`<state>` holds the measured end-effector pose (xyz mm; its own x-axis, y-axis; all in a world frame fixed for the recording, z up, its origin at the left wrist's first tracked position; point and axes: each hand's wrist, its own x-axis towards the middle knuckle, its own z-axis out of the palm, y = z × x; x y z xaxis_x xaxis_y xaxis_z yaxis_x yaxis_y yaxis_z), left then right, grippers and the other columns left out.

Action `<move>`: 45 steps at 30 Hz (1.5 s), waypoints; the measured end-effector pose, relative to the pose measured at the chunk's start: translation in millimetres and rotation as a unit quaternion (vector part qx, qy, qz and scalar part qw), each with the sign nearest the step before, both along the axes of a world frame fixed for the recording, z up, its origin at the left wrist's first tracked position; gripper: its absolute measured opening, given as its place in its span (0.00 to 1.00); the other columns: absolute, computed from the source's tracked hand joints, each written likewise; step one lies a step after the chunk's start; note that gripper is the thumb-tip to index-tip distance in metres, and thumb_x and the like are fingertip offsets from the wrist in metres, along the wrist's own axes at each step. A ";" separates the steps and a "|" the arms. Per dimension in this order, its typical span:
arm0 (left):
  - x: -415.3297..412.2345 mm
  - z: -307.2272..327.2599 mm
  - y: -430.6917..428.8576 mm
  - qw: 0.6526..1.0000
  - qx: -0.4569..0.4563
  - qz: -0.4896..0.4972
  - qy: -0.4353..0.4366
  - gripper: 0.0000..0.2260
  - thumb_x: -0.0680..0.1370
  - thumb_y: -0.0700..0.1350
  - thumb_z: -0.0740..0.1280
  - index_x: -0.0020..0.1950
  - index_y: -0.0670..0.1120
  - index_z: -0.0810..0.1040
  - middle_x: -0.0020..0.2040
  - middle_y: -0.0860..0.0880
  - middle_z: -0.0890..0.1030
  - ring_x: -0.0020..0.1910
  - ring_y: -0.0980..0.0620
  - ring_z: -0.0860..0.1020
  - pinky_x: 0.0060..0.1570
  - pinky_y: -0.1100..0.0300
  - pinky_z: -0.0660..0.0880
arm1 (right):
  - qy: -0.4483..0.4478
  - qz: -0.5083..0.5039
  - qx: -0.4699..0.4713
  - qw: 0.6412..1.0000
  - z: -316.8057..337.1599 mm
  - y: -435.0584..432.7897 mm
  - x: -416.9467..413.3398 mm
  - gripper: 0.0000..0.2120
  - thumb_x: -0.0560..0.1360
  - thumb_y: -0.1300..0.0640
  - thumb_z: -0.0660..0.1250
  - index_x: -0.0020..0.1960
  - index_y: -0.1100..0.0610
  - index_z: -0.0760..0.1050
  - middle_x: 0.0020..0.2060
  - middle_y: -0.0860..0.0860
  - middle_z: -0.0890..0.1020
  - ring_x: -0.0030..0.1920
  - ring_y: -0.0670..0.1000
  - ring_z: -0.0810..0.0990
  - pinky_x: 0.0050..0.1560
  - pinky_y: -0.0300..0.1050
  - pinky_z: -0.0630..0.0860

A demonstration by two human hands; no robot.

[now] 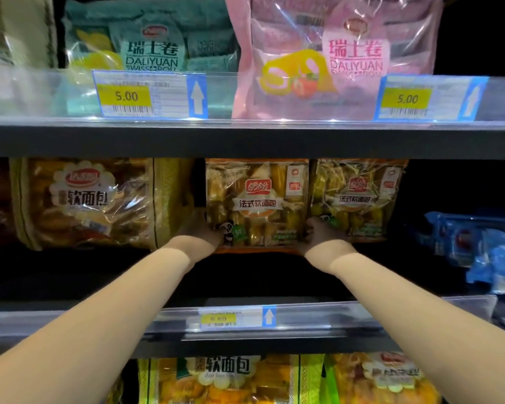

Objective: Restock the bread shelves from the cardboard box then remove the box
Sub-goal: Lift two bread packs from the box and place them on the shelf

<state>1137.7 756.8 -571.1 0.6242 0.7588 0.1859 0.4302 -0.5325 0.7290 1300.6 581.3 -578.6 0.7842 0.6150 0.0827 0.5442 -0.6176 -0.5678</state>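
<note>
An orange bag of French soft bread (257, 202) stands upright deep on the middle shelf (245, 319). My left hand (200, 228) grips its lower left corner and my right hand (318, 233) grips its lower right corner. Both arms reach far into the shelf. A matching orange bag (359, 196) stands just to its right, touching it. The cardboard box is out of view.
A large yellow soft-bread bag (91, 202) stands to the left. Blue packs (478, 246) lie at the right. The top shelf holds a green Swiss roll bag (149, 39) and a pink one (333, 59). More yellow bread bags (225, 380) sit on the shelf below.
</note>
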 end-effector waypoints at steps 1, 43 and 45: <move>6.1 -3.8 1.3 1.000 -0.020 0.014 0.002 0.29 0.83 0.51 0.65 0.82 0.46 0.59 0.78 0.44 0.68 0.74 0.39 0.71 0.72 0.48 0.68 | 0.008 0.002 0.004 1.000 -1.2 1.3 1.0 0.24 0.78 0.47 0.70 0.70 0.55 0.70 0.65 0.57 0.79 0.64 0.60 0.79 0.66 0.55 0.76; -135.5 151.2 -142.8 0.889 0.237 -0.081 0.383 0.26 0.82 0.56 0.61 0.77 0.46 0.64 0.74 0.44 0.69 0.74 0.41 0.65 0.76 0.44 0.59 | -0.225 0.206 -0.225 0.926 163.3 -76.7 -183.7 0.24 0.79 0.47 0.67 0.72 0.52 0.69 0.63 0.54 0.78 0.65 0.60 0.76 0.61 0.53 0.72; -165.9 178.7 -156.5 0.899 0.195 -0.084 0.384 0.27 0.82 0.55 0.63 0.78 0.46 0.64 0.78 0.44 0.64 0.78 0.42 0.59 0.78 0.43 0.54 | -0.166 0.220 -0.245 0.930 197.3 -85.6 -210.9 0.24 0.81 0.46 0.65 0.74 0.52 0.66 0.67 0.55 0.74 0.67 0.60 0.73 0.65 0.54 0.69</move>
